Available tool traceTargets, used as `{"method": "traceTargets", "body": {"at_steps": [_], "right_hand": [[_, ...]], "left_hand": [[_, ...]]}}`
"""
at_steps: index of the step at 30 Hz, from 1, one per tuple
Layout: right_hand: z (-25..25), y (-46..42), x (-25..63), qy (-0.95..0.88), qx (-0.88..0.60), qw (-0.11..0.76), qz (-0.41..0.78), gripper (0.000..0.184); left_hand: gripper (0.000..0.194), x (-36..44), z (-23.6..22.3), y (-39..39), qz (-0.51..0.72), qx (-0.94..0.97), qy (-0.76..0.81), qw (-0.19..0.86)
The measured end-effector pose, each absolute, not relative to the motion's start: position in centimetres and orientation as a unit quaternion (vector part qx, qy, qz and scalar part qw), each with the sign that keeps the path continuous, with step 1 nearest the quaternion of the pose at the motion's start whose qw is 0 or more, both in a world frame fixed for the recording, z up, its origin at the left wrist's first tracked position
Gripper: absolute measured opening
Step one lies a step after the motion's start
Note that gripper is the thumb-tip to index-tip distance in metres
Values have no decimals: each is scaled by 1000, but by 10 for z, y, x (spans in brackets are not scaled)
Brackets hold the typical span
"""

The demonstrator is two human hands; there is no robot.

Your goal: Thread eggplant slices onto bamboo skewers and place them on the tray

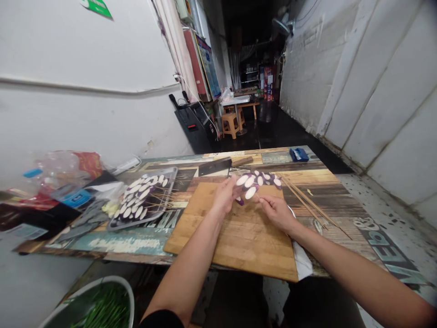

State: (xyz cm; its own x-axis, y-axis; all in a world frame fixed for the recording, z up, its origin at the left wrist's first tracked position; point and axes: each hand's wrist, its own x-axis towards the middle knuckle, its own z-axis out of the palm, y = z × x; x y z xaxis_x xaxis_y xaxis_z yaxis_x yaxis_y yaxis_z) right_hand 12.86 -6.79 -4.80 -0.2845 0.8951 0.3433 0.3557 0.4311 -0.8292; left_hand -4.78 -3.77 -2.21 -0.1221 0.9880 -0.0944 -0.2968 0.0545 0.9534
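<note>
Holds purple-edged white slices (251, 192) in left hand (223, 195) and pinches with right hand (276, 212) just beside, pinched item too small to tell, with hands apart over far part of cutting board (252, 241), between slice-laden tray (119, 224) and loose sticks (312, 205) on table (341, 214).

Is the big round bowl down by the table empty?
No, the bowl has long green stalks inside. I cannot tell how full it is, because the picture cuts it off.
</note>
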Motion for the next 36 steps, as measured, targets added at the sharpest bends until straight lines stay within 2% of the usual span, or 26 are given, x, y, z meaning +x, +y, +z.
{"method": "traceTargets", "body": {"at_steps": [2,4,7,10,14,17,22,28,36], "right_hand": [[-48,-65,131,-718,-445,429,320,32],[-48,-63,134,-706,-457,433,324,34],[-45,-63,136,-696,-463,428,345,35],[-43,-64,136,-677,-464,422,385,36],[-43,-65,138,-669,-452,424,410,39],[-42,-66,138,-698,-434,420,384,38],[-36,-72,137,-768,-386,350,373,30],[-34,-74,136,-772,-375,345,381,27],[-37,-71,137,-780,-394,324,362,28]], "left_hand": [[27,-60,-26,-35,567,458,529,435],[26,-73,-30,-35,490,564,558,361],[23,-87,-30,-39,376,674,536,341],[19,-91,-28,-44,357,700,519,335],[18,-87,-28,-42,415,642,526,372],[19,-83,-29,-36,512,514,544,421],[15,-82,-24,-28,643,282,464,541],[10,-88,-17,-25,645,184,436,600],[10,-86,-17,-25,635,164,439,614]]}}
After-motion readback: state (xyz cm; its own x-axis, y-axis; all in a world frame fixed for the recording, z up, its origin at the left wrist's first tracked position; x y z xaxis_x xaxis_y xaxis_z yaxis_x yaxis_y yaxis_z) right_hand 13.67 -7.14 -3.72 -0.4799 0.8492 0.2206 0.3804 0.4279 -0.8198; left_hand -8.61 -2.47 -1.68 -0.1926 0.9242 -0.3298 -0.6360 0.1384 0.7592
